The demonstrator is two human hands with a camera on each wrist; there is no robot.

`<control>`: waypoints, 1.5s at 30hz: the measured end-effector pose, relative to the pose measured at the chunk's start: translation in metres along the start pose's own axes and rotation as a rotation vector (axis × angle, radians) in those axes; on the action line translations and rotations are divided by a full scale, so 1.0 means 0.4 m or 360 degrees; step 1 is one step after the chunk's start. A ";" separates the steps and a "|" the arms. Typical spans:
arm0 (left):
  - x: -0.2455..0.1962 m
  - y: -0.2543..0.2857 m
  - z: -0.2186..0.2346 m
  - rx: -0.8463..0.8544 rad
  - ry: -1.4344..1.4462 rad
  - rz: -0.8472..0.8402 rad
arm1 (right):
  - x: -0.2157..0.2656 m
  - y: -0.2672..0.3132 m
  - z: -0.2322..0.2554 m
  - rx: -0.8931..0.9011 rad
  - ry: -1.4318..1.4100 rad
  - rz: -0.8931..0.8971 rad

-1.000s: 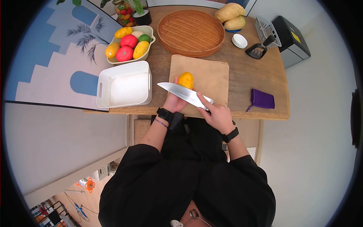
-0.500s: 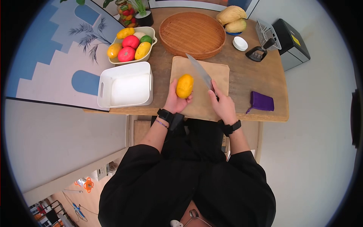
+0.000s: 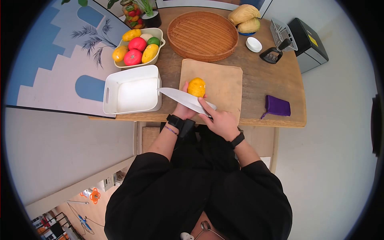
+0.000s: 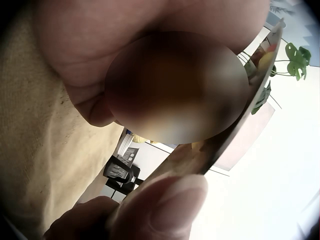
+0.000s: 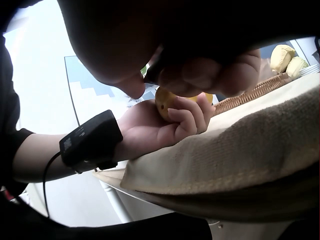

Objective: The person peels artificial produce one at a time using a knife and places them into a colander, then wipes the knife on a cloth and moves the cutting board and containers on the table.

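Note:
A yellow mango (image 3: 196, 86) sits in my left hand (image 3: 185, 111), which holds it from below over the tan cloth mat (image 3: 224, 86). The right wrist view shows the fingers of the left hand (image 5: 182, 120) curled round the mango (image 5: 163, 106). My right hand (image 3: 224, 125) grips a large kitchen knife (image 3: 180, 97), index finger extended along the blade. The blade lies flat-looking across the near side of the mango and over the left palm, its tip pointing left toward the white bin. The handle is hidden in the right hand.
Left of the mat stands a white bin (image 3: 138, 96); behind it, a cream basin (image 3: 163, 42) holds several fruits. A round wicker tray (image 3: 202, 34) lies behind the mat. To the right are a purple pouch (image 3: 277, 106), a black-handled tool (image 3: 272, 55) and a small white bowl (image 3: 253, 44).
The knife was first across the mango's near side, then lifted away to the right pointing forward, and is now back across it. The left hand keeps holding the mango, which has turned.

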State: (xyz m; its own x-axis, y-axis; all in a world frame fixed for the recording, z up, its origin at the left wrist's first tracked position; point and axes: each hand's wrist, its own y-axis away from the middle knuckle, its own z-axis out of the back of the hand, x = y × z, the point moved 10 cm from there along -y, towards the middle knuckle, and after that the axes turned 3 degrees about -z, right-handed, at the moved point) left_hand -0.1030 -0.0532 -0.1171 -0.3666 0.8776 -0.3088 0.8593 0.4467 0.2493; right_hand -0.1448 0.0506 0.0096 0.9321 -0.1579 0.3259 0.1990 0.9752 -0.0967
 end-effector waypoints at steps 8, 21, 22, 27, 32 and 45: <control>-0.029 0.017 0.016 -0.0407 -0.0086 -0.0258 | -0.070 -0.054 0.006 -0.0116 -0.0414 -0.0227; -0.014 0.012 -0.047 0.0044 -0.0085 -0.0076 | -0.091 -0.013 0.063 -0.0234 -0.0415 -0.0054; -0.012 0.006 -0.027 -0.0098 -0.0053 -0.0135 | -0.080 -0.002 0.064 -0.0234 -0.0416 -0.0057; -0.006 -0.005 -0.009 0.0041 0.0008 -0.0044 | -0.024 0.011 0.025 -0.0075 -0.0120 0.0041; -0.011 -0.005 -0.003 0.0013 -0.0040 -0.0087 | -0.023 -0.001 0.016 0.0015 -0.0077 -0.0003; 0.008 0.008 -0.037 0.0337 -0.0030 0.0133 | -0.241 -0.064 0.051 -0.0130 -0.0050 -0.0734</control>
State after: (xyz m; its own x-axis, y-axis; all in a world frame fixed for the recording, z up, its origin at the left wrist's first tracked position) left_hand -0.1068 -0.0462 -0.1037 -0.2860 0.9057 -0.3130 0.9428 0.3244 0.0770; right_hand -0.2458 0.0440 -0.0002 0.7313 -0.5662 0.3802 0.6148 0.7886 -0.0082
